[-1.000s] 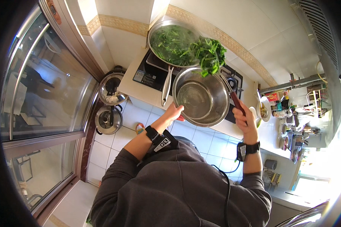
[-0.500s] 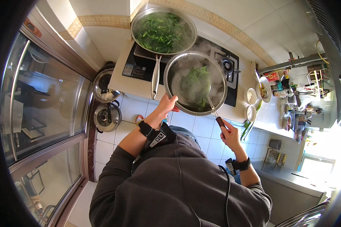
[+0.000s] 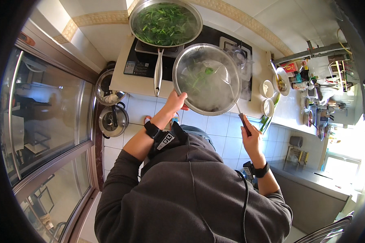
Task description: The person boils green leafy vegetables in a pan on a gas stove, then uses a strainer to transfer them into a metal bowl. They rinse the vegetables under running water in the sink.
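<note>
We hold the steel bowl (image 3: 207, 79) by its near rim, left hand (image 3: 175, 103) fingers clenched on the edge. It sits above the counter, a few greens inside. Our right hand (image 3: 251, 137) grips the skimmer (image 3: 227, 81) handle, its head in the bowl. Beyond the fingers, the pan of greens (image 3: 165, 22) rests on the stove (image 3: 190, 52).

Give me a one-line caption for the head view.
Left hand steadies a steaming steel bowl; right hand works a strainer inside it.
</note>
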### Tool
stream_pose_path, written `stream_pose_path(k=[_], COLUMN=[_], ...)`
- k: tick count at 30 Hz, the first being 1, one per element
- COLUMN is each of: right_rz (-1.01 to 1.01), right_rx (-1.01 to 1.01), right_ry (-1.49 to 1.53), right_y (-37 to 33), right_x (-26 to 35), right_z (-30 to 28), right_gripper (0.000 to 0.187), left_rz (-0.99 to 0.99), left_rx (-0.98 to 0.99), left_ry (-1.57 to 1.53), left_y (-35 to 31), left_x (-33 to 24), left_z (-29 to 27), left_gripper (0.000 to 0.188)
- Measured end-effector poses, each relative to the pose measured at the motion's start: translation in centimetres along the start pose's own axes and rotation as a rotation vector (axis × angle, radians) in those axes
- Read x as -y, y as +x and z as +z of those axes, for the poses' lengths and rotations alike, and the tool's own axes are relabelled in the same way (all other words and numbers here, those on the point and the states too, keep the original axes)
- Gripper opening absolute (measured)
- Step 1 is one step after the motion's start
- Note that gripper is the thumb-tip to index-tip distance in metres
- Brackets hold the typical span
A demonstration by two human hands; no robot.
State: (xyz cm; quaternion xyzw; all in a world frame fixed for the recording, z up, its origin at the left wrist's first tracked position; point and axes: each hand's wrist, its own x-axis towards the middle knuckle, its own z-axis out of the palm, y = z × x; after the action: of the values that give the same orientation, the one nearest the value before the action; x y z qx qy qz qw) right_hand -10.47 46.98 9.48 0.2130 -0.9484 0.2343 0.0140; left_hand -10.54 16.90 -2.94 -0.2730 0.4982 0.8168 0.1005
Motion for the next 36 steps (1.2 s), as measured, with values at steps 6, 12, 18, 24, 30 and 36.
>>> stream_pose_path(k=[6, 12, 18, 24, 30, 36], right_rz=[0.335, 0.357, 0.558, 0.493, 0.197, -0.221], right_rx=[0.147, 0.233, 0.344, 0.183, 0.315, 0.019], right_ry=[0.494, 0.568, 1.009, 0.771, 0.524, -0.06], right_y=[0.9, 2.1, 5.4, 14.8, 26.6, 32.9], right_x=[-1.5, -1.9, 0.2, 3.9, 7.5, 5.8], right_z=[-1.8, -3.3, -6.0, -4.2, 3.0, 10.0], right_gripper=[0.043, 0.039, 0.039, 0.044, 0.035, 0.032], left_rz=[0.013, 0.021, 0.059, 0.03, 0.016, 0.019], left_rx=[-0.02, -0.018, -0.026, -0.019, 0.032, 0.079], left_ry=[0.023, -0.005, -0.014, -0.018, -0.035, -0.035], left_y=[-0.2, 0.0, 0.3, 0.4, 0.8, 0.2], left_x=[0.1, 0.5, 0.9, 0.8, 0.7, -0.1], left_z=[-0.3, -0.3, 0.1, 0.8, 1.2, 0.8], left_gripper=[0.031, 0.032, 0.035, 0.06, 0.069, 0.068])
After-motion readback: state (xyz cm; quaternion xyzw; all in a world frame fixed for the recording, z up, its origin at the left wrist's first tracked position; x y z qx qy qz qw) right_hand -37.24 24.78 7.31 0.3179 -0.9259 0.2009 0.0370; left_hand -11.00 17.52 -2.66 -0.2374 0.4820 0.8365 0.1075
